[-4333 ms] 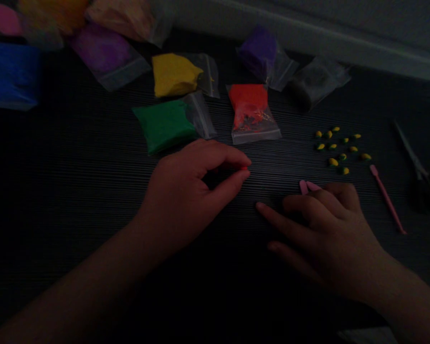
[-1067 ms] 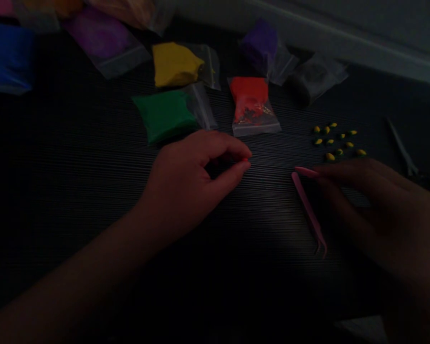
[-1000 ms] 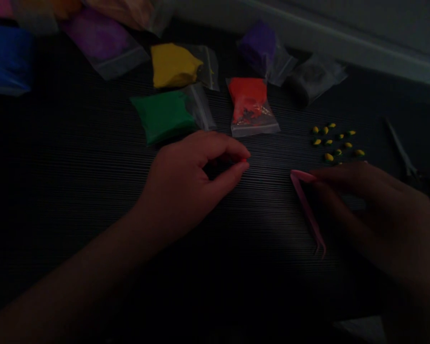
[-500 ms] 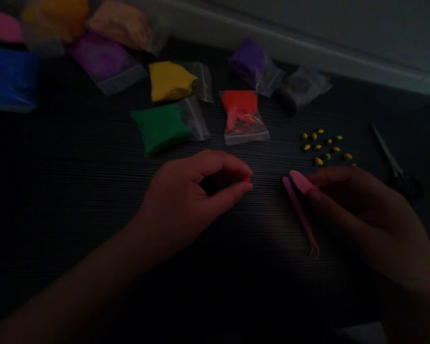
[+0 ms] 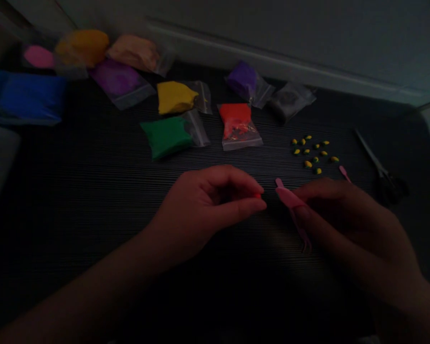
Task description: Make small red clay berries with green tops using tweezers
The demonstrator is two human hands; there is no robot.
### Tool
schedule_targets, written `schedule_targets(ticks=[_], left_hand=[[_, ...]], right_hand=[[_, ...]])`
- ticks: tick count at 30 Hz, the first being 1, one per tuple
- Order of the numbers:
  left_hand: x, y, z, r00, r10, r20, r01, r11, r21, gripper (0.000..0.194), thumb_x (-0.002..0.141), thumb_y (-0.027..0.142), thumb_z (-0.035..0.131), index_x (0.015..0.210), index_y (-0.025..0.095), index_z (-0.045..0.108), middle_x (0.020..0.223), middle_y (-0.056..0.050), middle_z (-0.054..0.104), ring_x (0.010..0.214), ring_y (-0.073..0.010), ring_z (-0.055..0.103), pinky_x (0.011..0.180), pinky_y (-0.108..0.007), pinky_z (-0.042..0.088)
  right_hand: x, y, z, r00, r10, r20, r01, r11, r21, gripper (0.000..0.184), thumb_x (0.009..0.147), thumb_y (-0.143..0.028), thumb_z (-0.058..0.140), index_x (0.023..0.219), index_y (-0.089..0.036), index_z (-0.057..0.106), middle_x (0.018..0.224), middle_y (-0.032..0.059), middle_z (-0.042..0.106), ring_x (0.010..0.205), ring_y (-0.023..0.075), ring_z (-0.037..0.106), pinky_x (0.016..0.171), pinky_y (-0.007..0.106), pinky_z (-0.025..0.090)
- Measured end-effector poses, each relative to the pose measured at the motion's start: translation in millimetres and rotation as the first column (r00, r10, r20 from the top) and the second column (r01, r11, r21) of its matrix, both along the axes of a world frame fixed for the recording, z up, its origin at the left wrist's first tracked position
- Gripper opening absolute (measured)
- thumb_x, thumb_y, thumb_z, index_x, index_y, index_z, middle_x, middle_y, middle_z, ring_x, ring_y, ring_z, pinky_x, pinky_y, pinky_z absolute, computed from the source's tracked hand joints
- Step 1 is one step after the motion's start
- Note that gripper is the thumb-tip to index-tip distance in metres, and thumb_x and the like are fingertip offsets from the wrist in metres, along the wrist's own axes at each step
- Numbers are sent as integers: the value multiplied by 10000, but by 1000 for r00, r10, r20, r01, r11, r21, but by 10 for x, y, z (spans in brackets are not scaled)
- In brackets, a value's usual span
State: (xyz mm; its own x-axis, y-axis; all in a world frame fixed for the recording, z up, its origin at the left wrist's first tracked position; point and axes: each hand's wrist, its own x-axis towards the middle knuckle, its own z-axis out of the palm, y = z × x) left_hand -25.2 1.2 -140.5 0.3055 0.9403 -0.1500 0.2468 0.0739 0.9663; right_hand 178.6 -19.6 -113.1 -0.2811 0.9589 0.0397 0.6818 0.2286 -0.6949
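Between the thumb and forefinger of my left hand [image 5: 204, 210] is a small bit of red clay [image 5: 257, 196], mostly hidden by the fingertips. My right hand [image 5: 358, 234] is closed on a pink clay modelling tool [image 5: 289, 197]; its flat, pointed blade is directed left at the red bit, with a gap between them. Pink tweezers [image 5: 298, 227] with bent tips lie on the dark table, partly covered by the blade. Beyond my right hand sit several small yellow-and-green clay pieces [image 5: 308, 164]. An open-necked bag of red clay [image 5: 236, 117] lies beyond my left hand.
Scissors [image 5: 376, 162] lie at the right, near a slim pink tool end [image 5: 344, 173]. Bags of green [image 5: 168, 137], yellow [image 5: 175, 97], purple [image 5: 241, 79], grey [image 5: 288, 101] and blue clay [image 5: 32, 98] stretch along the back and left. A pale wall [image 5: 308, 43] borders the table.
The camera view has shifted, showing more of the table's far side. My hands have come closer together, and the pink blade now overlaps the tweezers. The red bit stays pinched.
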Motion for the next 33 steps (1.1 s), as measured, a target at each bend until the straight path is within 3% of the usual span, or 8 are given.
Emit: schedule_targets(ticks=[5, 15, 21, 33], left_hand=[[13, -21, 26, 997, -15, -73, 25, 990, 137, 97, 716, 305, 632, 778, 231, 622, 767, 46, 660, 715, -87, 609, 643, -178, 466], [25, -17, 37, 969, -16, -247, 100, 939, 330, 100, 725, 320, 621, 746, 223, 619, 728, 64, 655, 678, -78, 592, 671, -177, 426], [22, -20, 18, 977, 13, -213, 48, 959, 280, 78, 744, 278, 605, 805, 231, 618, 773, 61, 659, 690, -77, 594, 651, -170, 437], [10, 8, -15, 999, 4, -46, -2, 999, 36, 141, 748, 296, 597, 879, 269, 642, 791, 48, 685, 692, -97, 630, 608, -174, 484]], right_hand=[[-2, 7, -62, 999, 40, 0, -40, 999, -9, 247, 787, -220, 555, 1024, -293, 563, 903, -3, 643, 722, 158, 612, 572, 262, 484], [28, 5, -71, 1000, -7, -5, 6, 1000, -28, 244, 773, -197, 579, 998, -288, 574, 891, -8, 641, 715, 145, 607, 577, 246, 476], [32, 11, -87, 1000, -8, 4, 8, 1000, -4, 233, 776, -197, 576, 993, -283, 571, 866, -10, 636, 699, 143, 604, 584, 252, 482], [45, 12, -133, 1000, 2, -29, -2, 1000, -23, 244, 782, -213, 570, 1017, -280, 559, 877, 5, 648, 706, 158, 615, 579, 271, 492]])
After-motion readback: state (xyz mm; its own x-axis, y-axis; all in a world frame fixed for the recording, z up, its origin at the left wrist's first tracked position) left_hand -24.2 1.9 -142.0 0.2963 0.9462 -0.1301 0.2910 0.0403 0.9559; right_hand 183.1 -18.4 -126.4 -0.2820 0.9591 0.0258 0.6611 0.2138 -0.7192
